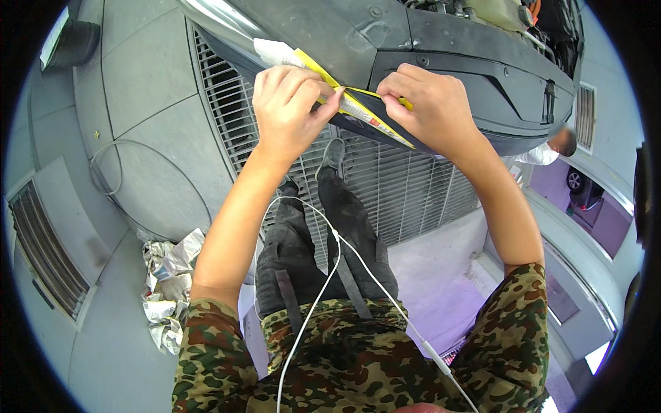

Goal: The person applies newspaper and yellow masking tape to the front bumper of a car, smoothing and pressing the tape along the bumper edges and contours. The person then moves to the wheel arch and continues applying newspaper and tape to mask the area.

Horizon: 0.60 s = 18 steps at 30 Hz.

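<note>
Pinching a yellow-edged strip of masking paper (358, 107) with both hands along the dark grey car bumper's (441, 48) lower edge. Left hand (289, 107) and right hand (427, 103) fingers are both closed on it.

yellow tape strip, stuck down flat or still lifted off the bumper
Partly lifted: the yellow tape strip stands off the dark bumper, pinched by left hand and right hand.

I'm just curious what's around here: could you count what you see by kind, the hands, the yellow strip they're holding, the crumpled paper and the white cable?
Hands: 2, left hand and right hand
Yellow and white tape strip on the car bumper: 1
Crumpled paper pile: 1
White cable: 1
Total: 5
</note>
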Motion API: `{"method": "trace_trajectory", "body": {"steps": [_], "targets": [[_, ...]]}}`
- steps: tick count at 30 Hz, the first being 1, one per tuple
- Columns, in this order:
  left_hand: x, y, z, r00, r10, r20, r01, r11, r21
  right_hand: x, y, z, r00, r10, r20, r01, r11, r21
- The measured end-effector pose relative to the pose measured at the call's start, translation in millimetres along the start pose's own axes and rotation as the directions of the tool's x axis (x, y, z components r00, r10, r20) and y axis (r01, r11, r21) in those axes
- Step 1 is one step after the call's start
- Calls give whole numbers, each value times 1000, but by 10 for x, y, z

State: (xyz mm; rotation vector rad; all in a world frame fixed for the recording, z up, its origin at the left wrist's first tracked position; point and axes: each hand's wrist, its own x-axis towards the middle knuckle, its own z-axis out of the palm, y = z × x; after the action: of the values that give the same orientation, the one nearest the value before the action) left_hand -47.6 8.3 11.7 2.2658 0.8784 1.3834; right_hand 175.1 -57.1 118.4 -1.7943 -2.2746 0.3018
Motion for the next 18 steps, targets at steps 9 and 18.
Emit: {"method": "trace_trajectory", "body": {"steps": [9, 18], "targets": [[-23, 6, -25, 1000, -11, 6, 11, 1000, 1, 78, 28, -48, 997, -22, 77, 23, 1000, -12], [-31, 50, -24, 999, -45, 1, 45, 998, 38, 142, 6, -31, 993, -33, 111, 37, 999, -30]]}}
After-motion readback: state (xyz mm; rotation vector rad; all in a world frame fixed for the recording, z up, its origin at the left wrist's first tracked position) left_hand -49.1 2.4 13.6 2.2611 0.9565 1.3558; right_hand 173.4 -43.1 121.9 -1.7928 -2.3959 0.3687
